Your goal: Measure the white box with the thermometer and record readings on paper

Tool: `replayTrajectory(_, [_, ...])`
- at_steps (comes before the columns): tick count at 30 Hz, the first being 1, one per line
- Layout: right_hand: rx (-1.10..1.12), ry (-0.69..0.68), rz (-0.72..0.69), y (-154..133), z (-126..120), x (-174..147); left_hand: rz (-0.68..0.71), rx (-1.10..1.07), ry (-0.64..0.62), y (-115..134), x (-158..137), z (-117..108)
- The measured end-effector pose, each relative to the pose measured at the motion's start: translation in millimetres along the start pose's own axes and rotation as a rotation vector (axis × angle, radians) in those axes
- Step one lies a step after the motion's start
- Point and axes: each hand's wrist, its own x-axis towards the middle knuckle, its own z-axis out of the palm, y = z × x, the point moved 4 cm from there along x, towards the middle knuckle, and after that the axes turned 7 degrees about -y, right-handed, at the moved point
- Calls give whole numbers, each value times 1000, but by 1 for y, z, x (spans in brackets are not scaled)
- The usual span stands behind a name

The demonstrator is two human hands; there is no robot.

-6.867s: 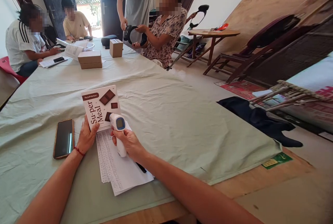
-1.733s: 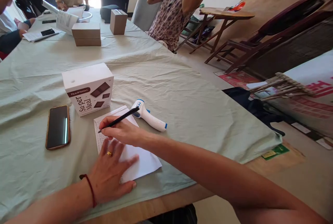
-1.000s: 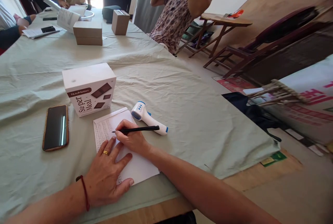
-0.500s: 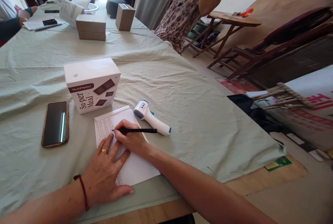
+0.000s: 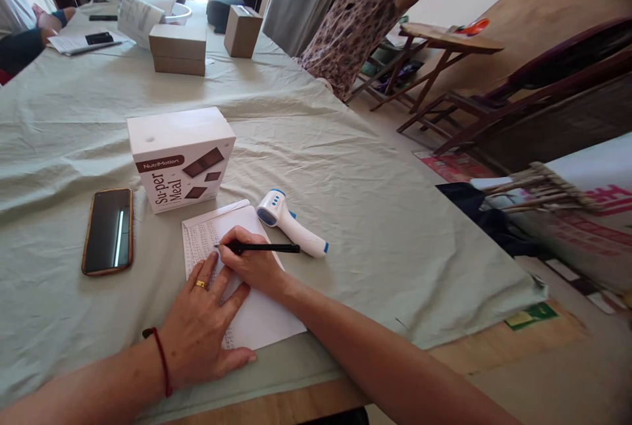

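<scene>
My right hand (image 5: 254,264) is closed around a black pen (image 5: 266,247), whose tip rests on a white notepad (image 5: 269,313). Rows of small handwriting run down the pad's left part. Spread flat over the pad's lower left is my left hand (image 5: 205,320), open, with a gold ring on one finger and a dark red cord at the wrist. A white and blue infrared thermometer (image 5: 291,222) lies just right of the pad. Behind the pad stands a white NutriMotion box (image 5: 182,158). To the left lies a phone (image 5: 107,232) with a dark screen.
A pale green cloth (image 5: 355,214) covers the table. Farther back are a brown carton (image 5: 178,50), a smaller carton (image 5: 243,31) and papers (image 5: 86,42). One person (image 5: 350,10) stands beyond the right edge, others at the far end. A wooden folding table (image 5: 444,40) stands at right.
The view has shifted slightly, moving the scene a little to the right. My hands, the pen and the pad keep nearly the same places relative to each other.
</scene>
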Motion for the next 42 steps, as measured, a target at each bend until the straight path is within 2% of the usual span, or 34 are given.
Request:
replayTrajectory(15, [-19,-16,-6,-1,0,0,0,-19,-6,-1,-1,1])
replayTrajectory(24, [-8,32,65,1,-2,-2,-7,-12,4,-1,-2,3])
replayTrajectory(42, [-66,11,53,0,-2,-1,-3,-2,2,-1,-1,2])
